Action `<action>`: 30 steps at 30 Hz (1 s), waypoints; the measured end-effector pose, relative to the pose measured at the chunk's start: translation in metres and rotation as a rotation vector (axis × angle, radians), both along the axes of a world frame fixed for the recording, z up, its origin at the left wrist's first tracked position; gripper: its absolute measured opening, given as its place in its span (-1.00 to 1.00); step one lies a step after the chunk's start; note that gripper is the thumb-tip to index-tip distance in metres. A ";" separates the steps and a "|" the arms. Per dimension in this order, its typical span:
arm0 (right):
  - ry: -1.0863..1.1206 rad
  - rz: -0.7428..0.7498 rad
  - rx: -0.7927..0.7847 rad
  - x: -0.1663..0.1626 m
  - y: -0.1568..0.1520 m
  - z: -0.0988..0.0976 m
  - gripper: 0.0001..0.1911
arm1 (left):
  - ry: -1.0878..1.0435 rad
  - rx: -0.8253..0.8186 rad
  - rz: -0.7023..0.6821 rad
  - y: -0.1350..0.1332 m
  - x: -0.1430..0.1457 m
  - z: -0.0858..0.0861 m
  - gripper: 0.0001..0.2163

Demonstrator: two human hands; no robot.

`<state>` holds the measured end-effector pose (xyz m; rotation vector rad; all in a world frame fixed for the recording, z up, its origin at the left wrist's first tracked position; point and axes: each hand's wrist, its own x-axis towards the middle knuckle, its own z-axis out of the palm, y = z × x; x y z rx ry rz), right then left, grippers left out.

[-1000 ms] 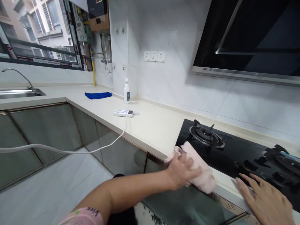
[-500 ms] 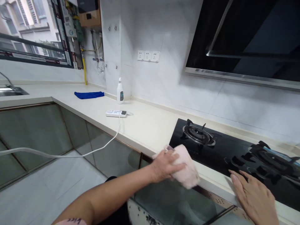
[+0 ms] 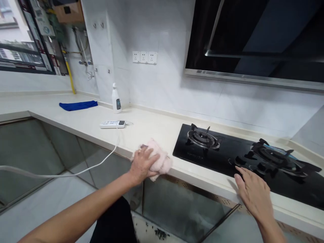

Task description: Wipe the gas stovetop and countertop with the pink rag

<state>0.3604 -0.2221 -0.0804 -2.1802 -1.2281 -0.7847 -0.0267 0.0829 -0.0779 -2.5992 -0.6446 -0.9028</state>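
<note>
My left hand (image 3: 143, 164) is closed on a pale pink cloth (image 3: 162, 161), which lies on the front edge of the cream countertop (image 3: 152, 125) and hangs slightly over it. The cloth is left of the black gas stove (image 3: 182, 148). On the right, my right hand (image 3: 255, 194) rests with its fingers stretched out at the stove's front edge, close to the knobs, holding nothing.
A white power strip (image 3: 112, 124) with a cord (image 3: 93, 165) dangling over the counter edge lies to the left. Behind it stand a white spray bottle (image 3: 116, 99) and a folded blue cloth (image 3: 78, 105). A black range hood (image 3: 253, 40) overhangs the stove.
My left hand has moved left along the counter edge with the pink cloth, away from the stove's front. My right hand stays by the stove knobs. The view has shifted right.
</note>
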 end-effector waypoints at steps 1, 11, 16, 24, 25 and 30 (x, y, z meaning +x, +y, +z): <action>0.037 0.029 0.017 0.004 -0.001 0.000 -0.36 | 0.002 0.011 -0.032 -0.016 0.018 -0.003 -0.29; 0.067 0.396 0.290 -0.082 0.022 0.019 -0.53 | 0.091 0.099 -0.299 -0.168 0.197 -0.008 -0.56; 0.054 0.422 0.114 -0.108 0.036 -0.004 -0.45 | 0.148 0.019 -0.558 -0.153 0.165 0.016 -0.44; -0.211 0.129 -0.037 -0.122 0.035 -0.015 -0.40 | -0.232 -0.184 -0.674 -0.062 0.079 0.040 -0.69; -0.200 0.104 -0.033 -0.128 0.042 -0.013 -0.34 | -0.267 -0.195 -0.600 -0.046 0.074 0.043 -0.71; -0.174 0.142 0.018 -0.172 0.099 -0.005 -0.05 | -0.214 -0.245 -0.244 0.016 0.059 0.052 -0.73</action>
